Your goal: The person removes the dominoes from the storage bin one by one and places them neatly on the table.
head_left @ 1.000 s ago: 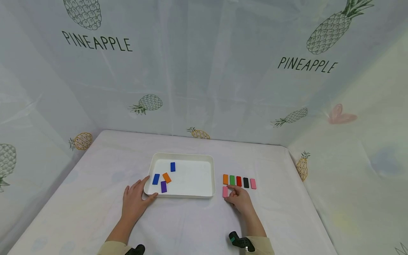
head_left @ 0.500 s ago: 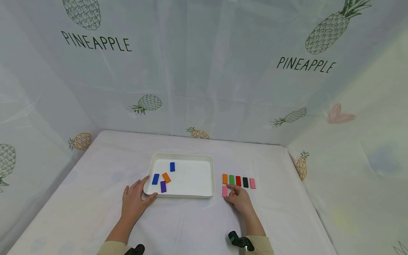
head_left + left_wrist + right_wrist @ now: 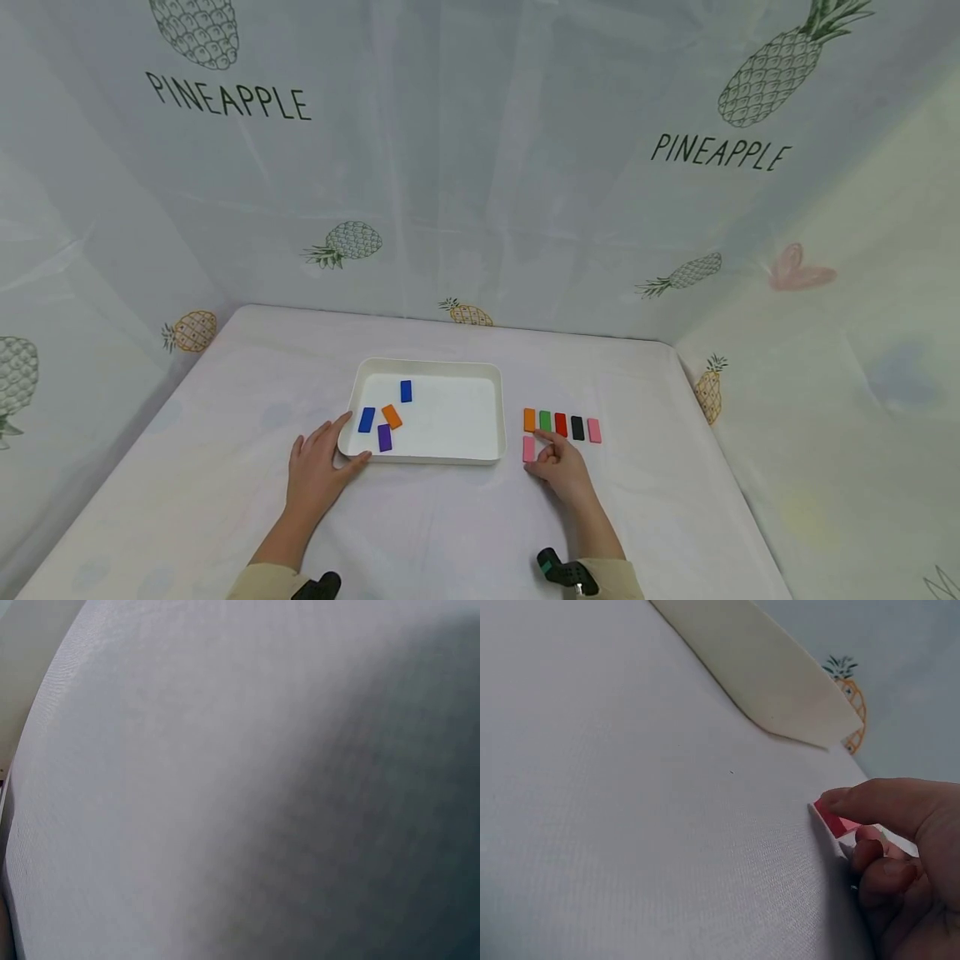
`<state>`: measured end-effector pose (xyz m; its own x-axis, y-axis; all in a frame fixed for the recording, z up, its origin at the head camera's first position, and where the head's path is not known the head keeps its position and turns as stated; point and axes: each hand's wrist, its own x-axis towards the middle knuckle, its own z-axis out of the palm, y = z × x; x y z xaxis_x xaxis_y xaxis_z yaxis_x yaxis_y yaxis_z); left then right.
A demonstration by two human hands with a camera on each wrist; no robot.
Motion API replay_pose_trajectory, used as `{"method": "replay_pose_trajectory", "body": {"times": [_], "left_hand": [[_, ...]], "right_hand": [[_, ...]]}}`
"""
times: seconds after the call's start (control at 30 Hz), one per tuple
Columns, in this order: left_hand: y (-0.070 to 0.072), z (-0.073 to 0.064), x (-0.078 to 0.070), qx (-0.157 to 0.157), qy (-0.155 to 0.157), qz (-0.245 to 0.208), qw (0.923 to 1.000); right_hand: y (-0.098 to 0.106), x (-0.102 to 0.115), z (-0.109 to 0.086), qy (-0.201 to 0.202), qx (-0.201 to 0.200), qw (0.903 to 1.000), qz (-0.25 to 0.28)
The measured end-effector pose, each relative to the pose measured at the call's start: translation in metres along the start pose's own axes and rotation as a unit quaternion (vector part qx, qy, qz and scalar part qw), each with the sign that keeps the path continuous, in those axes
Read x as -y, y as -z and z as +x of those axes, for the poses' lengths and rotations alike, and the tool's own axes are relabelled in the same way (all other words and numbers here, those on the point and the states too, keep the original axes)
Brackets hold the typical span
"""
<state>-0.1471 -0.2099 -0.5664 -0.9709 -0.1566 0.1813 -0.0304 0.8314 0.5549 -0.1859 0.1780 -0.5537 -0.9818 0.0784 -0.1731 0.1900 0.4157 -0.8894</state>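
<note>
One flat, oblong pink block (image 3: 528, 449), right hand (image 3: 564, 468) clamped on its ends, left hand (image 3: 315, 470) spread at tray (image 3: 453, 417).

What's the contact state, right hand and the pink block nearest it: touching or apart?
Touching. The right wrist view shows it: the right hand's thumb tip lies against the pink block, no gap visible.

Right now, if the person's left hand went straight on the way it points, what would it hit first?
The white tray, whose near-left corner the left hand appears to touch. Past that wall, the nearer blue block looks next, though fingertip height is hard to judge.
</note>
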Motion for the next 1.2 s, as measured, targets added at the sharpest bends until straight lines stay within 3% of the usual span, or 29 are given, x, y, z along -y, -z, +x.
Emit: {"method": "replay_pose_trajectory", "body": {"times": [0.2, 0.47, 0.8, 1.0, 1.2], "left_hand": [[-0.001, 0.000, 0.002, 0.001, 0.003, 0.003, 1.0000], [0.000, -0.001, 0.002, -0.001, 0.001, 0.001, 1.0000], [-0.005, 0.000, 0.003, -0.005, -0.003, 0.002, 1.0000], [-0.005, -0.001, 0.004, -0.016, -0.003, -0.004, 0.9999], [-0.003, 0.000, 0.005, -0.002, 0.002, 0.000, 1.0000]], "right_hand": [[-0.011, 0.006, -0.014, 0.055, -0.015, 0.9982, 0.018], [-0.033, 0.031, -0.026, 0.132, 0.033, 0.9899, 0.039], [-0.059, 0.060, -0.029, 0.150, 0.062, 0.9851, 0.057], [-0.075, 0.079, -0.027, 0.181, 0.088, 0.9784, 0.047], [-0.090, 0.095, -0.018, 0.182, 0.094, 0.9775, 0.051]]}}
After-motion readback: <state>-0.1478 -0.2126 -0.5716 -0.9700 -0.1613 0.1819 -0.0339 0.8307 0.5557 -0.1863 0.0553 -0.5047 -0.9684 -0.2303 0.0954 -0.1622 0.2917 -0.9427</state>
